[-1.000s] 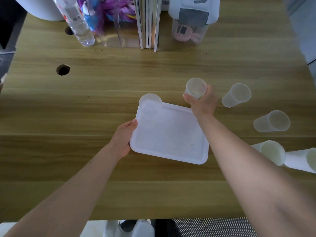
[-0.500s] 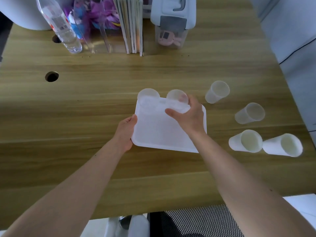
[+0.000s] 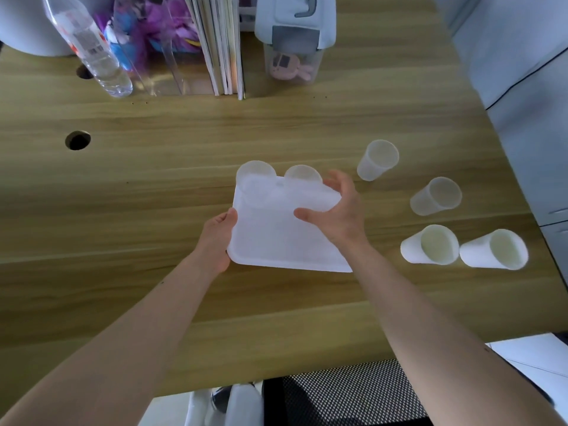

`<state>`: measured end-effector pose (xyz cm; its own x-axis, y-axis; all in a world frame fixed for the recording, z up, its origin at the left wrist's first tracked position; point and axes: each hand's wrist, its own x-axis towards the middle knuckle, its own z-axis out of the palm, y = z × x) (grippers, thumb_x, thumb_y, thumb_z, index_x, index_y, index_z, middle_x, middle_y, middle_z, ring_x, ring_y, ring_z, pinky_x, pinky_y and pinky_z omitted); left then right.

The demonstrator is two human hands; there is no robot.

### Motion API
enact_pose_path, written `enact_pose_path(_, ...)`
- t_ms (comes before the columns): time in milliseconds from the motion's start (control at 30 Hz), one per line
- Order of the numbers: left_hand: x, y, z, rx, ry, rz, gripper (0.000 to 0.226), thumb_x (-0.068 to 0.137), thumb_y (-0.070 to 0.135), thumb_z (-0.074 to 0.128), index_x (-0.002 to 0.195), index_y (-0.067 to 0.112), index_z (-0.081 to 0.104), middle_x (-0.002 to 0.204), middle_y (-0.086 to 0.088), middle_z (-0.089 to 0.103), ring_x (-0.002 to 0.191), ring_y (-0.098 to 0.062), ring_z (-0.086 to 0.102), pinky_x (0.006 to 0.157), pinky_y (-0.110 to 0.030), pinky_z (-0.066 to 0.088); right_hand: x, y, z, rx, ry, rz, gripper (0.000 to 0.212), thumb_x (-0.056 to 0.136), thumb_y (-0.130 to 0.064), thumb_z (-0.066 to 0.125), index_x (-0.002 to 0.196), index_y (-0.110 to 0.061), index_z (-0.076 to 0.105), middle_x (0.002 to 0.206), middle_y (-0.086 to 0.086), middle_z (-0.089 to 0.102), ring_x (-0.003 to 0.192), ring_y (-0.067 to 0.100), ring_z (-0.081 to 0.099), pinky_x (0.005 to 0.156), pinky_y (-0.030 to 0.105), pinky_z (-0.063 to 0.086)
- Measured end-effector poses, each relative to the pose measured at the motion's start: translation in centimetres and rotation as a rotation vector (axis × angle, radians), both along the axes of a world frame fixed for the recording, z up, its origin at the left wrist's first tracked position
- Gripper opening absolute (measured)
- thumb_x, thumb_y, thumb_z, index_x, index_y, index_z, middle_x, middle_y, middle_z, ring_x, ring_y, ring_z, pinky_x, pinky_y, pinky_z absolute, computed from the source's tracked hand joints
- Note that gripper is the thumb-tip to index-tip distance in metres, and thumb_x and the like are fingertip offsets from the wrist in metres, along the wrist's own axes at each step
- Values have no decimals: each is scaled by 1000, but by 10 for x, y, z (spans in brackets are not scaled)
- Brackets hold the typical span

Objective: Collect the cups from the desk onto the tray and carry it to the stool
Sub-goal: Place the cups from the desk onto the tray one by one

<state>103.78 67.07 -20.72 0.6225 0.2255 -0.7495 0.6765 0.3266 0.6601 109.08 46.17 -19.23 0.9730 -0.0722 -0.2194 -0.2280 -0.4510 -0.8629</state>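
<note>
A white tray lies on the wooden desk. Two translucent cups stand at its far edge, one at the left corner and one beside it. My left hand grips the tray's left rim. My right hand hovers over the tray's right side, fingers spread, holding nothing, just right of the second cup. Several more cups stand on the desk to the right: two translucent ones and two white ones.
At the desk's far edge stand a water bottle, a clear holder with purple items, upright books and a lidded box. A cable hole sits at left. A mesh chair is below the near edge.
My right hand carried a cup from the desk to the tray's far edge, set it down beside the first cup and let go, fingers now spread. The left hand stayed on the rim.
</note>
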Motion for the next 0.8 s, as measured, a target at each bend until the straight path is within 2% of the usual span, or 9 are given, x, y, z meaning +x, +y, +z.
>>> enact_pose_path(100,4,5,-3,13,17,32,35,102,31,46,121,10,65,119,-8,72,107,-28,69,96,-49,53,5,-13,-2,47,-5,-87,81,60,-28,90,125,-40,43,126,-13,55,129,13,44,100,31,42)
enact_pose_path(233,11,9,-7,23,23,57,32,103,31,44,116,11,67,116,-7,72,106,-27,69,94,-46,54,19,-25,-10,14,-109,-307,79,65,-29,87,131,-23,45,127,-8,50,125,15,44,108,39,39)
enact_pose_path(333,17,9,-9,28,19,72,30,103,30,44,102,14,69,110,-5,73,102,-26,70,86,-42,55,35,-30,-21,-45,-124,-431,93,61,-35,88,138,-20,37,138,-4,42,132,21,34,111,44,34)
enact_pose_path(433,25,9,-12,28,22,67,31,103,31,43,104,15,70,110,-4,74,100,-26,71,85,-42,56,54,-36,-32,-97,-104,-531,111,53,-45,88,143,-20,29,148,2,34,136,26,29,111,52,34)
enact_pose_path(533,32,9,-15,38,28,78,31,103,30,44,105,15,71,110,-5,75,101,-25,71,84,-42,56,74,-42,-40,-112,-64,-566,115,56,-41,89,147,-15,23,153,7,29,139,28,27,113,49,32)
enact_pose_path(667,36,8,-18,42,31,83,31,103,30,45,106,13,71,110,-5,76,101,-25,72,88,-43,56,97,-47,-43,-121,-38,-574,101,58,-42,84,140,-15,33,139,5,46,126,29,43,105,49,40)
enact_pose_path(800,39,7,-19,44,31,69,33,103,30,45,113,11,70,114,-6,75,104,-27,71,92,-47,55,106,-50,-41,-98,-38,-587,81,59,-40,77,130,-19,44,127,-3,53,117,28,51,97,49,47)
